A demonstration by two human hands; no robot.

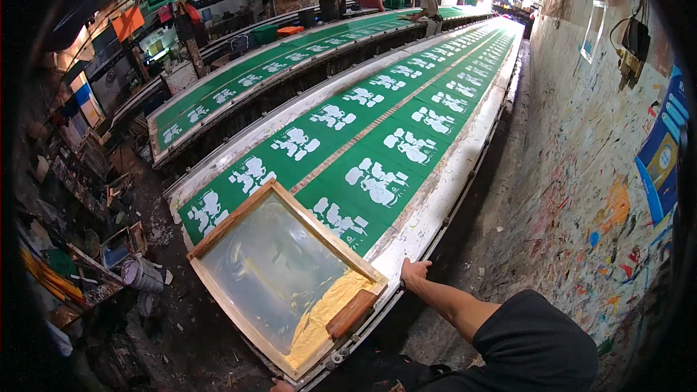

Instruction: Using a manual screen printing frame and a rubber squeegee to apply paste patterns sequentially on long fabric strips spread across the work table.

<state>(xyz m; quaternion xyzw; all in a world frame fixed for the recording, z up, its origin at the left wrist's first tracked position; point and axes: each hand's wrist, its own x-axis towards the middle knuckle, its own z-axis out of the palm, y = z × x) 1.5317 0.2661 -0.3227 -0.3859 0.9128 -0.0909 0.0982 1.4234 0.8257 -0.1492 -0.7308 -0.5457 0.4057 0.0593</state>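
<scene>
Workshop room, cluttered. To the right of the long desk (472, 149), a tall pale wall (541, 207) is spattered with multicoloured paint; a blue banner (662, 156) and a dark wired box (634, 45) are seen on it. Grimy floor (501, 229) is seen between wall and desk. Left of the desk, a second desk (152, 136) is set roughly alongside, wooden posts (194, 54) beyond. Bright light (510, 25) is seen at the desk's far end; the near-left area is dimly lit.
</scene>
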